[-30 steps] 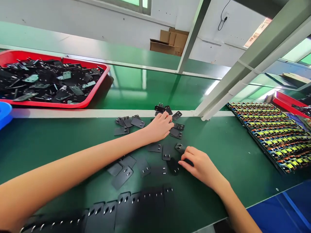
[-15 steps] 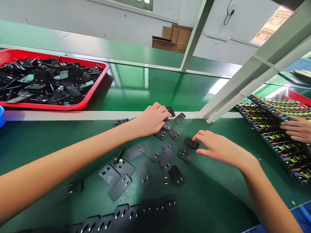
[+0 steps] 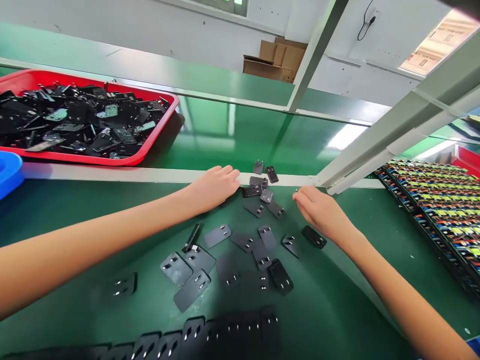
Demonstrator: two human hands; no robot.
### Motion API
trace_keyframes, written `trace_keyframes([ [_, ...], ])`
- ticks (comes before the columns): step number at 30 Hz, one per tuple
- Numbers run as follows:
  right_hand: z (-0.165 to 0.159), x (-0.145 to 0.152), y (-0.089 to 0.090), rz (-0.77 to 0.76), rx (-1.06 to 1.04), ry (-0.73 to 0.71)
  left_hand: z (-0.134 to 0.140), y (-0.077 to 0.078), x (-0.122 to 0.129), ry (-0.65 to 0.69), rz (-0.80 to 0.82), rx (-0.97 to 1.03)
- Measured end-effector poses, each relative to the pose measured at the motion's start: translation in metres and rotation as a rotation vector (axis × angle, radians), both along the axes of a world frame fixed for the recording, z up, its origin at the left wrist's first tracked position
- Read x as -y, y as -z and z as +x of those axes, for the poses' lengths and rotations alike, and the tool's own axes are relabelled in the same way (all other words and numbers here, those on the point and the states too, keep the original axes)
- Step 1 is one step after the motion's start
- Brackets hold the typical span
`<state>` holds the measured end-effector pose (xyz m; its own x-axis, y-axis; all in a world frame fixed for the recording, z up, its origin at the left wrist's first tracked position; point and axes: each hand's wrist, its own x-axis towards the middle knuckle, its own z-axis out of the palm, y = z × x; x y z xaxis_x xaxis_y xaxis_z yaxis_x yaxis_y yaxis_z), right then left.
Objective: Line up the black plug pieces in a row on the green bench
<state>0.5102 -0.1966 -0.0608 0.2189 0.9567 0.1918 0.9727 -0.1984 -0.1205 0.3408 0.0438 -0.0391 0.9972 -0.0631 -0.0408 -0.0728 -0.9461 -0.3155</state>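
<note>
My left hand [image 3: 217, 189] is at the white strip along the back of the green bench, its fingers curled down together; what is under them is hidden. Just right of it lies a small heap of black plastic plates with paired metal pins [image 3: 252, 191]. My right hand [image 3: 317, 207] hovers right of this heap, thumb and fingertips pressed together; anything between them is hidden or too small to name. Below the right hand lies a black pinned piece [image 3: 314, 237]. Similar flat plates [image 3: 192, 290] are scattered across the middle, and a row of them [image 3: 195, 330] overlaps along the near edge.
A red tray [image 3: 170, 107] full of black pieces stands at the back left, beside a blue container rim [image 3: 11, 167]. A slanted white post [image 3: 378, 132] rises behind my right hand. Racks of colourful parts [image 3: 431, 210] stand at right. Cardboard boxes [image 3: 268, 67] lie beyond the bench.
My left hand has drawn left off the heap, uncovering it. My right hand has let go of the black piece and moved up toward the strip. A co-worker's hand has left the racks.
</note>
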Motion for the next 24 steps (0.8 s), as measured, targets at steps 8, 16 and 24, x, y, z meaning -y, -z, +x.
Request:
trace_keyframes([
  [8,0.008,-0.041,-0.012,0.05,-0.278,0.243,0.016,-0.004,0.017,-0.066,-0.149,0.007],
  [16,0.028,-0.087,0.005,0.028,-0.232,0.345,0.024,0.01,0.017,-0.133,-0.221,-0.045],
  [24,-0.005,-0.036,-0.001,-0.056,-0.192,0.09,0.014,0.006,0.005,-0.215,-0.212,0.026],
])
